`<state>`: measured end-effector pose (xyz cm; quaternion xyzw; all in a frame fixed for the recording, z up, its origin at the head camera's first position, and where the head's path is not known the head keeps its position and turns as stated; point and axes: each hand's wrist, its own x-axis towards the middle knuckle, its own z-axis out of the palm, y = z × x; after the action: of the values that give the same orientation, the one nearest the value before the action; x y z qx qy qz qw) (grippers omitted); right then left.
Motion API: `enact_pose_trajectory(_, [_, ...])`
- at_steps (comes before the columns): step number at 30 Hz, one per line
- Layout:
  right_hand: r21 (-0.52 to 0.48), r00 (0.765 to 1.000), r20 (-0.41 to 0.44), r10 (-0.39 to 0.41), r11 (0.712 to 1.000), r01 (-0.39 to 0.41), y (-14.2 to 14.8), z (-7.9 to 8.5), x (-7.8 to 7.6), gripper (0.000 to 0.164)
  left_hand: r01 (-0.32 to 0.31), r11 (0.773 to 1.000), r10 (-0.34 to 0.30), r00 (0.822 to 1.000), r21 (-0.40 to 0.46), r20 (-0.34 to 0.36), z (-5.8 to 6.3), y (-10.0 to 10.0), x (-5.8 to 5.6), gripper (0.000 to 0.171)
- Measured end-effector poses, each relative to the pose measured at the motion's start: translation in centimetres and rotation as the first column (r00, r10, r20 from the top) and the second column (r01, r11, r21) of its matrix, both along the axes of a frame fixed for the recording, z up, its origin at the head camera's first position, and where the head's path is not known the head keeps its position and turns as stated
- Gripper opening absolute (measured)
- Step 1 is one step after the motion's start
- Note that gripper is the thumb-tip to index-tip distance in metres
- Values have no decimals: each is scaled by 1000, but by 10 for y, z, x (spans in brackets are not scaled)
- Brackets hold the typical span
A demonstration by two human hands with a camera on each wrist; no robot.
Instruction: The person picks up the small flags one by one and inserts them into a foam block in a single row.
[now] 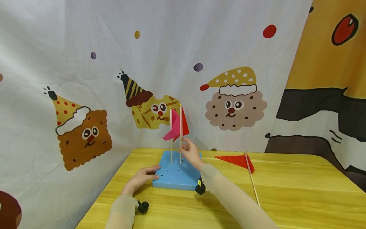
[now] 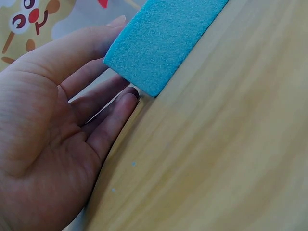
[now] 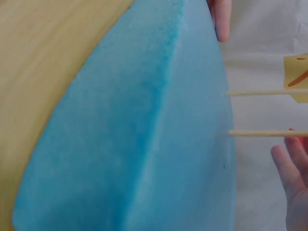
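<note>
A pale blue foam block (image 1: 171, 178) with small holes in its top lies on the table. Two flags stand upright in it on thin wooden sticks: a pink flag (image 1: 175, 125) and, to its right, a red flag (image 1: 185, 122). My left hand (image 1: 143, 178) rests at the block's left edge, fingers and thumb spread and touching it; the left wrist view shows the fingers by the block's corner (image 2: 159, 48). My right hand (image 1: 191, 154) pinches the red flag's stick (image 3: 260, 133) partway up, its lower fingers (image 3: 286, 171) loosely extended. The pinching fingertips fall outside the right wrist view.
Another red flag (image 1: 235, 161) on a wooden stick lies on the yellow wood-grained table (image 1: 300, 187), to the right of the block. Behind the table hangs a white cloth (image 1: 177, 47) printed with cartoon biscuits. Black wrist cameras sit under both wrists.
</note>
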<state>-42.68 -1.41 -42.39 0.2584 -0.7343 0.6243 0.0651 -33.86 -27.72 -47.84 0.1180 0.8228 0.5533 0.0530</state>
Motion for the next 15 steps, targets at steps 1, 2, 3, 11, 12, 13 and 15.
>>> enact_pose_trajectory(1, [1,1000,8,10,1000,-10,3,3,3,42,4,1000,-4,1000,5,1,0,0,0,55])
enact_pose_trajectory(2, [4,1000,17,23,1000,-23,7,7,6,43,7,1000,-7,1000,10,7,0,1,0,55])
enact_pose_trajectory(3, [5,999,28,35,999,-35,12,11,10,43,9,1000,-9,1000,13,9,0,1,0,56])
enact_pose_trajectory(11, [-16,988,155,27,1000,-24,83,16,15,41,8,1000,-9,1000,16,2,0,1,-1,56])
enact_pose_trajectory(12, [-15,986,167,20,1000,-18,96,13,14,41,13,1000,-13,1000,12,1,0,1,0,56])
enact_pose_trajectory(13, [-11,984,180,15,1000,-14,110,10,13,41,14,1000,-14,1000,6,-2,0,0,0,56])
enact_pose_trajectory(15, [5,979,202,-9,1000,8,136,7,15,41,7,1000,-7,1000,-1,-3,0,-2,0,56])
